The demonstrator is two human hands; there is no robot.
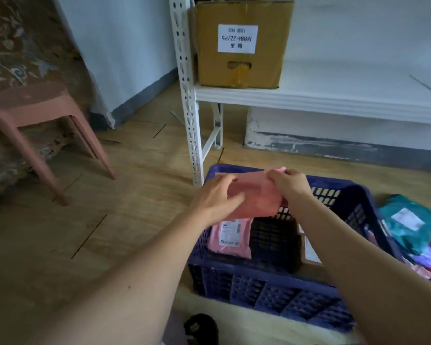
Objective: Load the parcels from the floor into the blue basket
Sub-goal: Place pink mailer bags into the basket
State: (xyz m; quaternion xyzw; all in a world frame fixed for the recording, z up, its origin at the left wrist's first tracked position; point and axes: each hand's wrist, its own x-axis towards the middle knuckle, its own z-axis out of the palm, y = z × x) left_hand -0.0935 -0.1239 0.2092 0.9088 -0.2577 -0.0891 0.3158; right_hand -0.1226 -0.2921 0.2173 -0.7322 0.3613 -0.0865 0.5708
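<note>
Holding: I have the pink parcel above the blue basket, toward its 11 o'clock corner.
Left hand: fingers curled over the parcel's left edge.
Right hand: pinching its top right corner.
Handling: a soft, light mailer, I judge; gripping opposite edges keeps it from folding.
Floor: teal parcel and others wait at the basket's 3 o'clock.

A small parcel storeroom with home-like fittings.
A white slotted steel rack holds a labelled cardboard box on its shelf; in front of the rack a blue basket sits on the wood-patterned floor, with bagged parcels heaped to its front right and a pink plastic stool off to its left.
</note>
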